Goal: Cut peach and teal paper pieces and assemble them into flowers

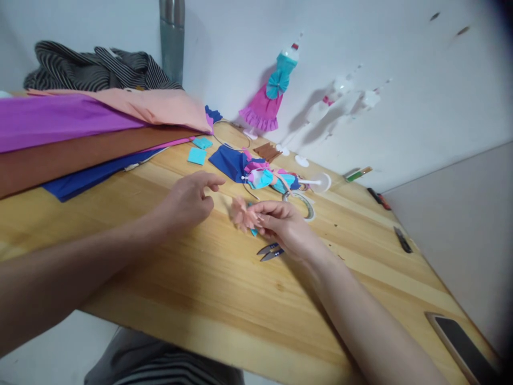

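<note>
My right hand pinches a peach paper flower between thumb and fingertips, just above the wooden table. Bits of turquoise paper show beside the flower; whether they are attached I cannot tell. To the left, my left hand hovers with thumb and forefinger apart and nothing between them. Thread snips lie under my right hand, their blades pointing left. Beyond the hands, a small dressed mannequin lies on its side among turquoise, pink and blue paper. A roll of tape is partly hidden behind my right hand.
Purple, peach, brown and blue paper sheets cover the table's left. Turquoise squares lie nearby. At the wall stand a mannequin in a turquoise and magenta dress and white mannequins. A cutter and a phone lie right.
</note>
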Demonstrator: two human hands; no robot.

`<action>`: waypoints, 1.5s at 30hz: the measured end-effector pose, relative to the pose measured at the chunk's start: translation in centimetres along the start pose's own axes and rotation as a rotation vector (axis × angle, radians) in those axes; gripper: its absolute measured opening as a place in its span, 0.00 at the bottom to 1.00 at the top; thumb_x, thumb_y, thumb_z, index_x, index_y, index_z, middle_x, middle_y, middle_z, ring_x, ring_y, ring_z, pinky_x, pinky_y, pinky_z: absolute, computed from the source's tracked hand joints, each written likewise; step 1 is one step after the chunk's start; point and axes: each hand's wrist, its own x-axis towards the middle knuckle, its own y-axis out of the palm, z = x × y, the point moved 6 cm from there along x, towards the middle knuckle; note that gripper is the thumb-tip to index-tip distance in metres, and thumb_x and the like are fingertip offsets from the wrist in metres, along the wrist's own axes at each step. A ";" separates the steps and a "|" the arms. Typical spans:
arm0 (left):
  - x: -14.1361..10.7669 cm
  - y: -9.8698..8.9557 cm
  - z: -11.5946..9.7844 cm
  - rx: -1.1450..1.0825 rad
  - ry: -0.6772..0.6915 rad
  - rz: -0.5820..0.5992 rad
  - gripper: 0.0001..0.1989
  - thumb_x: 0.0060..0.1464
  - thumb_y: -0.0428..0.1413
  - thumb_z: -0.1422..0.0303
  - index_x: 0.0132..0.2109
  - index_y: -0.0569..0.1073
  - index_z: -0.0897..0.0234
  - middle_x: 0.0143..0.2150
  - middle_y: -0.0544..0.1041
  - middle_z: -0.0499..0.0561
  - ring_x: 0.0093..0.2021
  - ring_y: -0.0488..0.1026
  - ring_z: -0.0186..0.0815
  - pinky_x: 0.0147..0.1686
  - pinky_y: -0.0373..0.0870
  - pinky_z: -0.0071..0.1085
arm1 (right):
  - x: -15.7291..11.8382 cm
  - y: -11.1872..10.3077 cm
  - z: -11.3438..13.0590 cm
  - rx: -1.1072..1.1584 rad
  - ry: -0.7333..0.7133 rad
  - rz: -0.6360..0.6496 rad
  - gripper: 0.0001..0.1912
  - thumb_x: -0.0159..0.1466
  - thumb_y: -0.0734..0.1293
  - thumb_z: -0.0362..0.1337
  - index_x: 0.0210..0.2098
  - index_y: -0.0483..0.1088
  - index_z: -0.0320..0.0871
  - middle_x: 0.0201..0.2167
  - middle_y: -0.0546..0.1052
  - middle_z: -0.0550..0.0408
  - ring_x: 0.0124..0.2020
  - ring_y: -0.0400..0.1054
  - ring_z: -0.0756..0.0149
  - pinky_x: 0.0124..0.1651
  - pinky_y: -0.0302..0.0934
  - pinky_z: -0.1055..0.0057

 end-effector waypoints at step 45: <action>-0.8 2.6 -1.2 -0.488 0.166 0.172 0.31 0.39 0.54 0.77 0.55 0.70 0.65 0.24 0.67 0.40 0.22 0.64 0.25 0.23 0.61 0.21 | -1.0 0.3 1.8 -0.114 -0.255 -0.152 0.15 0.57 0.66 0.45 0.39 0.72 0.43 0.35 0.74 0.52 0.36 0.68 0.63 0.37 0.61 0.66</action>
